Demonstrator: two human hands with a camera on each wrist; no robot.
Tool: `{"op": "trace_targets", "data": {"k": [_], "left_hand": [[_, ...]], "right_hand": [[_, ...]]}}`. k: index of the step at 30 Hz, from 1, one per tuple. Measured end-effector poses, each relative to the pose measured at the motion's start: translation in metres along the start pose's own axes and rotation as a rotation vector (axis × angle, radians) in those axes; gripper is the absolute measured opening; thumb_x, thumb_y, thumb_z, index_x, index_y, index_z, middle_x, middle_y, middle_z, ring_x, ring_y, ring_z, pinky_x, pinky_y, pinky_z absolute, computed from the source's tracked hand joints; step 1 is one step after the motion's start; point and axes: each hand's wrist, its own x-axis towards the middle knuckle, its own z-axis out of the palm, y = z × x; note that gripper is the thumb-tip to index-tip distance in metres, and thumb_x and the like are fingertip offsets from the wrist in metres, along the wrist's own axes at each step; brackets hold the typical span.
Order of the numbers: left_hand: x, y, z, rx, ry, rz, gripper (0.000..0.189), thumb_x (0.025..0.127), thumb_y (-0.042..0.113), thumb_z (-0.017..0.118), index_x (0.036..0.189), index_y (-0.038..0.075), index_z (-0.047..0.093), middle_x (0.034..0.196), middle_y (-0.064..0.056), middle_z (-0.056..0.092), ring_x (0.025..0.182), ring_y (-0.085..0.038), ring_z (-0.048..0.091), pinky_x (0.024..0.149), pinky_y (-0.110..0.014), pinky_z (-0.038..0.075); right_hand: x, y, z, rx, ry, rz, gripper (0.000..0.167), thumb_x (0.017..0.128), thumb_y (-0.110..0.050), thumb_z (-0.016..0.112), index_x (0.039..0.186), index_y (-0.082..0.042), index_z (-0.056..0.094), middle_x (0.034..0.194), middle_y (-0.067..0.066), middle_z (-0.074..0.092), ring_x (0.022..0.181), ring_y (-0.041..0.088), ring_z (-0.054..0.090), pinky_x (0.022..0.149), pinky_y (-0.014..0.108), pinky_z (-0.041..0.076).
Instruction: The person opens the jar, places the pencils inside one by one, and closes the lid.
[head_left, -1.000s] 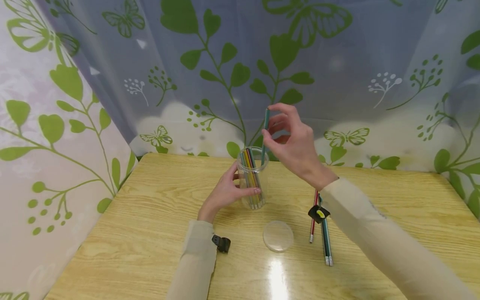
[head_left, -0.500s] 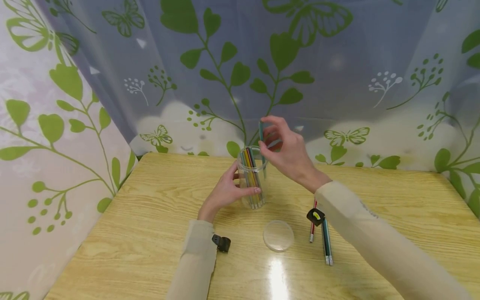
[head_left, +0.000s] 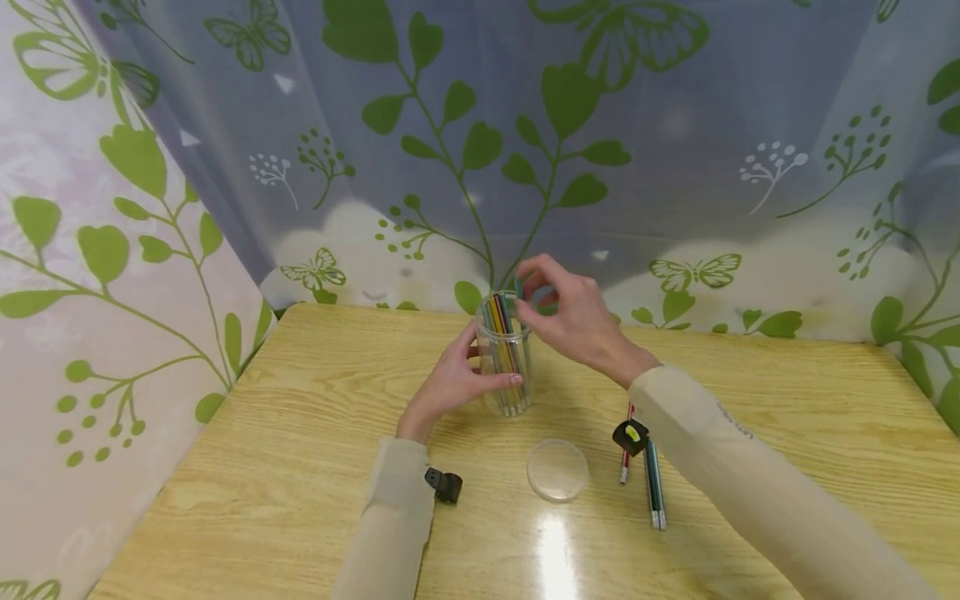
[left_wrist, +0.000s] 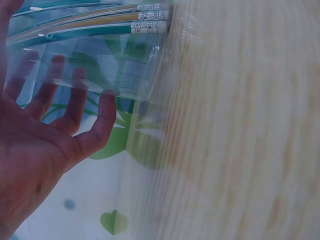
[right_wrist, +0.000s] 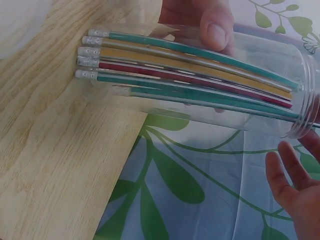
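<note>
A clear plastic jar [head_left: 524,358] stands upright near the table's back edge. Inside lean several teal, yellow and red pencils [right_wrist: 195,62], their white eraser ends down. My left hand [head_left: 450,382] grips the jar from the left, thumb across its front; in the left wrist view, fingers [left_wrist: 75,100] curve along its wall. At the rim on the right, my right hand [head_left: 576,315] pinches the top of a teal pencil [head_left: 519,288] whose lower length is inside the jar. The right wrist view shows other fingers [right_wrist: 282,175] of that hand outside the rim.
A round clear lid [head_left: 557,471] lies flat in front of the jar. To its right are a red pencil [head_left: 625,467] and a pair of dark green pencils [head_left: 655,492], partly under my right forearm [head_left: 735,450]. A patterned curtain [head_left: 675,167] hangs behind the table.
My right hand has come down and left, lowering the teal pencil deeper into the jar. The left hand and the jar have stayed in place.
</note>
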Motion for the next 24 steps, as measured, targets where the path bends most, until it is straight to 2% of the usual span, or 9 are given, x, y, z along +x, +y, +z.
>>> {"op": "trace_targets", "data": {"k": [9,18,24], "left_hand": [[0.0017,-0.0036,-0.0008,-0.011,-0.006,0.003,0.102,0.083,0.026,0.087,0.157,0.053,0.021,0.157,0.004,0.039,0.134,-0.034,0.050,0.100,-0.052,0.054],[0.0010,-0.0040,0.0001,-0.018,0.000,0.016,0.102,0.082,0.025,0.088,0.156,0.053,0.024,0.155,0.004,0.040,0.133,-0.034,0.050,0.101,-0.052,0.054],[0.0006,-0.0031,-0.0002,-0.027,-0.007,0.016,0.101,0.083,0.023,0.087,0.157,0.052,0.023,0.156,0.003,0.039,0.134,-0.034,0.050,0.101,-0.052,0.054]], "right_hand": [[0.0009,0.0003,0.0000,0.005,-0.029,-0.005,0.017,0.091,-0.004,0.068,0.108,-0.007,0.065,0.092,0.009,0.076,0.085,0.022,0.073,0.080,0.041,0.063],[0.0027,-0.0009,-0.0006,-0.082,-0.025,-0.071,0.015,0.092,-0.007,0.069,0.107,-0.007,0.067,0.092,0.007,0.074,0.087,0.023,0.070,0.080,0.042,0.061],[0.0060,-0.0025,-0.0034,-0.111,-0.083,-0.051,0.011,0.093,-0.008,0.068,0.103,-0.007,0.071,0.092,0.007,0.076,0.088,0.025,0.070,0.079,0.042,0.058]]}}
